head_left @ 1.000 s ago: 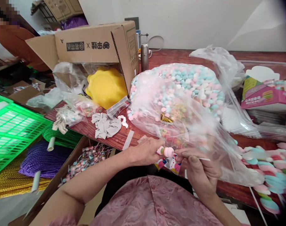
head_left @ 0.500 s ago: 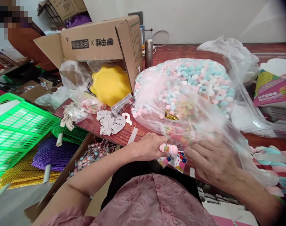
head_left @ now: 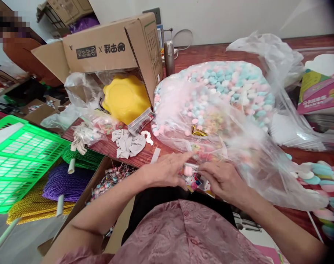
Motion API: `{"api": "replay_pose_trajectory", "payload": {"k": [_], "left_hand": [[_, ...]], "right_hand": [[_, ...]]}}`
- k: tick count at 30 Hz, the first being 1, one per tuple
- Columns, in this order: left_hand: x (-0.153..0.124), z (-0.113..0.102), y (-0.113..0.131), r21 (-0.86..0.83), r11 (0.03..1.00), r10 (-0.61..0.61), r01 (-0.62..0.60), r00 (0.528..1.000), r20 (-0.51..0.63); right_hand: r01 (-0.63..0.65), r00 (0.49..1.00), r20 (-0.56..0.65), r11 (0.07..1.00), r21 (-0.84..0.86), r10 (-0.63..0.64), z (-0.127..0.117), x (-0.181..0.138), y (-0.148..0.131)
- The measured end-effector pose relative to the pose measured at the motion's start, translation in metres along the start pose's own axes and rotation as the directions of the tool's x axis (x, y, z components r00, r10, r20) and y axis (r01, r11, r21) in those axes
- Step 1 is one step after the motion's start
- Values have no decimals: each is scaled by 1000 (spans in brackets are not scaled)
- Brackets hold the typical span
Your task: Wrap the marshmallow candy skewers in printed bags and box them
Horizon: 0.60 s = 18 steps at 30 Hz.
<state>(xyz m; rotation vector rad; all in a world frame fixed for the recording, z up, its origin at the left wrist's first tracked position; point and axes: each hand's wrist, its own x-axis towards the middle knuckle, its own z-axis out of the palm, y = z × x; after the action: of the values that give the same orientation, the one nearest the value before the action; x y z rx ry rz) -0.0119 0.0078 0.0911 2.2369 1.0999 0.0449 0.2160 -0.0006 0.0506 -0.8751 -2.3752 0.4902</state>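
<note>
Between my two hands is a short stack of pink sweets [head_left: 188,171], apparently marshmallows, mostly covered by my fingers. My left hand [head_left: 168,169] curls around it from the left, thumb low and index finger stretched above. From the right, my right hand [head_left: 223,179] pinches the end of a thin whitish strip [head_left: 193,165] just above the sweets; whether it is a stick or a wrapper edge I cannot tell. Below them lie printed cards [head_left: 193,181] with coloured dots, at the table edge. A big clear bag [head_left: 211,99] of pink, blue and white marshmallows lies just beyond.
A cardboard box [head_left: 101,55] holding a yellow scalloped tub [head_left: 125,99] stands back left, near a metal bottle [head_left: 169,58]. A grey cloth [head_left: 128,143] lies left. Marshmallow skewers [head_left: 321,179] are right. Below left are a green basket [head_left: 26,161] and corded bundles [head_left: 68,181]. A person is far left.
My right hand has moved left to meet my left hand and now pinches the whitish strip. My left fingers have extended over the pink stack, which shows less. The view has shifted slightly.
</note>
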Motion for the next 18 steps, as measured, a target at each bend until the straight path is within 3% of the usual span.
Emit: {"api": "replay_pose_trajectory", "payload": {"k": [2, 5, 9, 13, 18], "left_hand": [[-7, -12, -8, -21, 1000, -11, 12, 1000, 14], [-11, -19, -14, -105, 994, -19, 34, 991, 136], [-9, -8, -13, -213, 977, -2, 30, 992, 129], [-8, 4, -10, -42, 994, -102, 104, 993, 54], [-8, 9, -7, 132, 978, -157, 159, 987, -20]], "right_hand": [[-8, 1000, -21, 997, 79, 10, -10, -2, 2], [20, 999, -41, 995, 96, -16, -19, -2, 4], [188, 976, -90, 978, -94, -197, -15, -1, 2], [285, 955, 27, 893, -349, -294, -9, 4, -3], [267, 963, 95, 864, -427, -250, -5, 12, -10]]}}
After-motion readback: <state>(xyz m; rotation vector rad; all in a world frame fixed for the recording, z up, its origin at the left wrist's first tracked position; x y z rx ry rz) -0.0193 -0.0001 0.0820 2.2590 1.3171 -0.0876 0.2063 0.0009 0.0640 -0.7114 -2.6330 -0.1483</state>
